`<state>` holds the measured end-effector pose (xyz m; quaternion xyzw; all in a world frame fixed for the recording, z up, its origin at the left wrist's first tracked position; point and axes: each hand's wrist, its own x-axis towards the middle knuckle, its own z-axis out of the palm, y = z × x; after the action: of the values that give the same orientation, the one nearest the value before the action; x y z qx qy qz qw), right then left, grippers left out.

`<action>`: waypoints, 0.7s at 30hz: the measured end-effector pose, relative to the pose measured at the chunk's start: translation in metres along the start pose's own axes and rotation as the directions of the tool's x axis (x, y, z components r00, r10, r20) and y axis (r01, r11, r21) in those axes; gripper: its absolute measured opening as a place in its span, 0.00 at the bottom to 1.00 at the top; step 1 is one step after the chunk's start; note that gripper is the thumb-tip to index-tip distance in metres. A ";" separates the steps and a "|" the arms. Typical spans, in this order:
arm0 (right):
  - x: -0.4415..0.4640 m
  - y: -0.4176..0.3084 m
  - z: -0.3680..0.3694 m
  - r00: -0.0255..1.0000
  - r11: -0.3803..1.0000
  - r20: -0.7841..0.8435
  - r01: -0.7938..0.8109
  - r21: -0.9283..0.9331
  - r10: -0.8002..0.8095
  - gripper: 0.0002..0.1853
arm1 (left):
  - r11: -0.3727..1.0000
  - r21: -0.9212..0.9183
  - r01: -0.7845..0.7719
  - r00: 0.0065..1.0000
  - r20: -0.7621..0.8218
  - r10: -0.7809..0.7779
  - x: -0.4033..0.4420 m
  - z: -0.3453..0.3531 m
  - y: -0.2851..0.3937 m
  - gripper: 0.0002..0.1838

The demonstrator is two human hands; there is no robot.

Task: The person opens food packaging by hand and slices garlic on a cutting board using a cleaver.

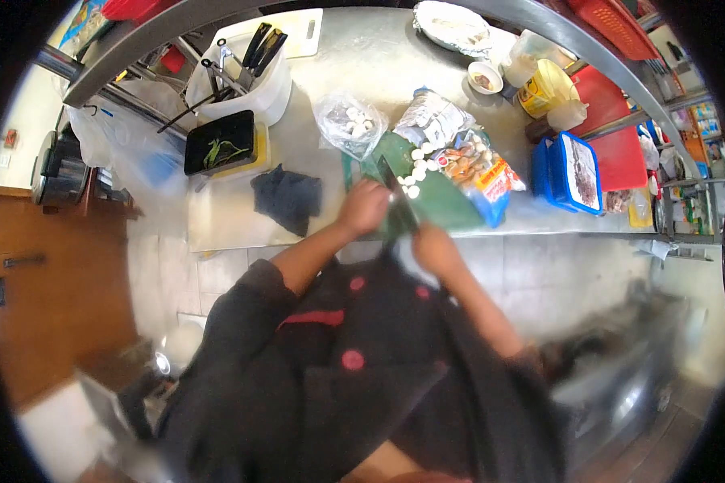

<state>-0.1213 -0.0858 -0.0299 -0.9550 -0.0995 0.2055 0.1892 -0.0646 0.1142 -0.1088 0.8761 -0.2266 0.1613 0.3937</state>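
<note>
My right hand (435, 248) is closed round the handle of a kitchen knife (399, 203), whose blade points away from me over a green cutting board (453, 208). Close to the left of the blade is my left hand (365, 207), its fingers curled. Whatever it may hold is hidden. Several small round white pieces (419, 171) lie on the board just past the knife. More of them show inside a clear plastic bag (350, 125) at the board's far left. A printed food bag (479, 165), orange, white and blue, lies on the board's right side.
A dark cloth (288, 199) and a black tray with green leaves (220, 145) lie to the left. Behind them stands a white tub of utensils (254, 92). On the right are a blue container (568, 173) and a yellow tub (546, 88). A metal shelf rail (298, 18) arches overhead.
</note>
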 end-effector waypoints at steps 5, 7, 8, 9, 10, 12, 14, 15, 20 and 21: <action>-0.024 0.009 -0.041 0.991 0.983 -0.125 -0.018 0.184 0.042 0.16 | 0.999 0.016 0.040 0.996 0.078 -0.041 0.023 0.000 0.006 0.05; -0.047 0.009 -0.059 0.982 0.975 -0.167 -0.054 0.214 0.091 0.16 | 0.998 0.041 -0.036 0.999 -0.021 0.037 0.048 0.013 0.012 0.08; -0.058 0.008 -0.068 0.969 0.965 -0.208 -0.082 0.247 0.136 0.15 | 0.999 0.036 -0.034 0.999 -0.025 0.035 0.056 0.018 0.020 0.08; -0.066 0.008 -0.074 0.962 0.952 -0.217 -0.102 0.287 0.168 0.15 | 0.989 0.145 0.027 0.998 0.045 -0.034 0.064 0.021 0.027 0.11; -0.071 0.009 -0.076 0.961 0.954 -0.221 -0.100 0.282 0.166 0.15 | 0.963 0.258 0.077 0.989 0.106 -0.108 0.073 0.026 0.031 0.14; -0.077 0.012 -0.079 0.945 0.925 -0.193 -0.191 0.327 0.263 0.14 | 0.940 0.330 0.082 0.982 0.133 -0.132 0.081 0.035 0.028 0.18; -0.083 0.015 -0.075 0.942 0.930 -0.231 -0.161 0.331 0.245 0.14 | 0.962 0.205 0.180 0.961 0.170 -0.216 0.087 0.038 0.029 0.16; -0.086 0.016 -0.072 0.938 0.933 -0.260 -0.133 0.334 0.227 0.14 | 0.965 0.202 0.169 0.961 0.184 -0.207 0.087 0.037 0.025 0.16; -0.095 0.007 -0.062 0.949 0.924 -0.176 -0.195 0.329 0.263 0.15 | 0.992 -0.046 0.118 0.992 0.050 -0.116 0.052 0.000 -0.001 0.14; -0.093 0.007 -0.057 0.960 0.938 -0.151 -0.181 0.296 0.234 0.15 | 0.992 -0.043 0.118 0.992 0.052 -0.115 0.041 -0.008 -0.001 0.14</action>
<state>-0.1798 -0.1356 0.0481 -0.9387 0.0501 0.1470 0.3076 -0.0299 0.1097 -0.0854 0.8824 -0.1883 0.1113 0.4166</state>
